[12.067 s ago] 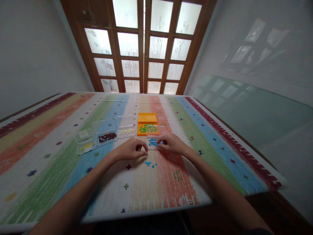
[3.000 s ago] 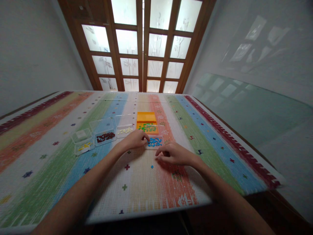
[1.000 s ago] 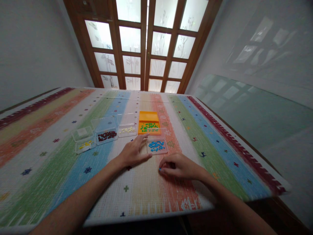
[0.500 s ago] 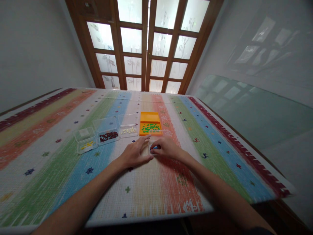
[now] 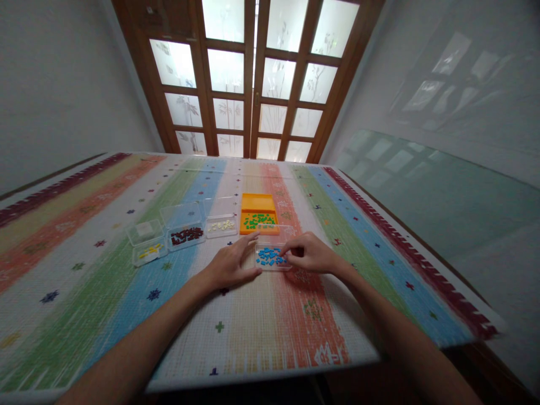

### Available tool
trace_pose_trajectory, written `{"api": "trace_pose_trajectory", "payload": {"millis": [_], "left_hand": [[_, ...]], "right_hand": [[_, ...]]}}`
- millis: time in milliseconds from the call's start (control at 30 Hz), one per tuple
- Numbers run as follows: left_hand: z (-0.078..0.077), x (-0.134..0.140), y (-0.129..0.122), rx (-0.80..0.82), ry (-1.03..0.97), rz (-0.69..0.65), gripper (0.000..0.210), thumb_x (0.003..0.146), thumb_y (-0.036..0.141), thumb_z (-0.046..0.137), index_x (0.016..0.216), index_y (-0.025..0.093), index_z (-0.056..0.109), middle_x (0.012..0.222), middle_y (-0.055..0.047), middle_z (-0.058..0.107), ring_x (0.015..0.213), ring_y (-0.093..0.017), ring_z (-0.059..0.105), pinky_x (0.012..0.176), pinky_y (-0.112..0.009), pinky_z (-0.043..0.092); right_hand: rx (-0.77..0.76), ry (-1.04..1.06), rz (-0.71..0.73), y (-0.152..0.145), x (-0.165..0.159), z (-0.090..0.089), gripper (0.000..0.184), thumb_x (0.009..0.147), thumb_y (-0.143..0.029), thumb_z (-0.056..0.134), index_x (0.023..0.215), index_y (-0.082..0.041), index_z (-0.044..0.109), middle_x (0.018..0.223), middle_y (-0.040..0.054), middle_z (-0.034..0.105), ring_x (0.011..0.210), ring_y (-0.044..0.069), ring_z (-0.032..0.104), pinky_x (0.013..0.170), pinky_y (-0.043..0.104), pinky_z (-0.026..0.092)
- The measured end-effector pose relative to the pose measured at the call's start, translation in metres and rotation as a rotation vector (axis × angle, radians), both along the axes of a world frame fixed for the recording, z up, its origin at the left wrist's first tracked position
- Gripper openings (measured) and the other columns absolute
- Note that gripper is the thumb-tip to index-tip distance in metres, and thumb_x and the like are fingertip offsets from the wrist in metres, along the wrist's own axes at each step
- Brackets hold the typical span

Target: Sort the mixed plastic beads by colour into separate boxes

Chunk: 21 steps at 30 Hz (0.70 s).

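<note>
Small blue pieces (image 5: pixel 268 256) are spread in a clear plastic box (image 5: pixel 274 269) whose lid is folded back. My left hand (image 5: pixel 230 261) is curved around the box's left end, thumb at the front corner and fingers at the back, gripping it. Over the right end of the box is my right hand (image 5: pixel 314 253), thumb and index finger pinched together; whether a piece sits between them is too small to tell. Right behind the blue pieces stands an open orange box (image 5: pixel 258 201) with small green pieces (image 5: pixel 260 221).
To the left are open clear boxes with cream pieces (image 5: pixel 221 225), dark red pieces (image 5: pixel 186 235) and yellow pieces (image 5: pixel 151 250). They stand on a striped tablecloth (image 5: pixel 177 315). A glazed wooden door (image 5: pixel 253 101) is beyond the table's far edge.
My right hand has moved right, from the middle of the clear box to its right end, uncovering the blue pieces. My left hand has stayed at the left end.
</note>
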State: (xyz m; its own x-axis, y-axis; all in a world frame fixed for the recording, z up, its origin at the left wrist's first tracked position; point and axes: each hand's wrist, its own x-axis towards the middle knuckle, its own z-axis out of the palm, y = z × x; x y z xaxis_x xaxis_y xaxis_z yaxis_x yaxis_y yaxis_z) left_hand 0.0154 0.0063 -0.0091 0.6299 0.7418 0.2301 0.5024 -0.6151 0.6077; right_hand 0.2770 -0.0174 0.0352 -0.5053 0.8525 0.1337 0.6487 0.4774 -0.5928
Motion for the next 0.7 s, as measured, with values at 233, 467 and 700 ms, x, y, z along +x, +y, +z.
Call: {"api": "trace_pose_trajectory", "payload": {"millis": [233, 467, 700], "left_hand": [[0.001, 0.001, 0.001, -0.006, 0.04, 0.002, 0.086, 0.077, 0.04, 0.071, 0.151, 0.022, 0.032, 0.14, -0.018, 0.059, 0.109, -0.032, 0.067, 0.092, -0.047, 0.052], [0.0, 0.002, -0.001, 0.002, 0.03, 0.012, 0.089, 0.079, 0.044, 0.07, 0.154, 0.027, 0.026, 0.13, -0.015, 0.066, 0.085, -0.025, 0.07, 0.082, -0.043, 0.053], [-0.002, 0.004, -0.005, -0.042, -0.161, 0.009, 0.092, 0.081, 0.039, 0.07, 0.155, 0.029, 0.017, 0.131, -0.014, 0.065, 0.056, -0.01, 0.055, 0.06, -0.029, 0.05]], "right_hand": [[-0.051, 0.245, -0.234, -0.006, 0.048, -0.017, 0.03, 0.077, -0.037, 0.071, 0.096, -0.014, 0.068, 0.063, -0.0038, 0.054, 0.052, 0.008, 0.044, 0.05, 0.021, 0.033], [-0.147, 0.357, -0.156, -0.014, 0.026, -0.041, 0.108, 0.061, -0.036, 0.089, 0.152, -0.027, 0.03, 0.118, 0.009, 0.06, 0.064, 0.008, 0.053, 0.052, 0.02, 0.042], [-0.148, 0.462, -0.204, -0.017, 0.014, -0.047, 0.12, 0.059, -0.029, 0.091, 0.157, -0.032, 0.021, 0.117, 0.0082, 0.059, 0.056, 0.004, 0.044, 0.047, 0.018, 0.04]]}}
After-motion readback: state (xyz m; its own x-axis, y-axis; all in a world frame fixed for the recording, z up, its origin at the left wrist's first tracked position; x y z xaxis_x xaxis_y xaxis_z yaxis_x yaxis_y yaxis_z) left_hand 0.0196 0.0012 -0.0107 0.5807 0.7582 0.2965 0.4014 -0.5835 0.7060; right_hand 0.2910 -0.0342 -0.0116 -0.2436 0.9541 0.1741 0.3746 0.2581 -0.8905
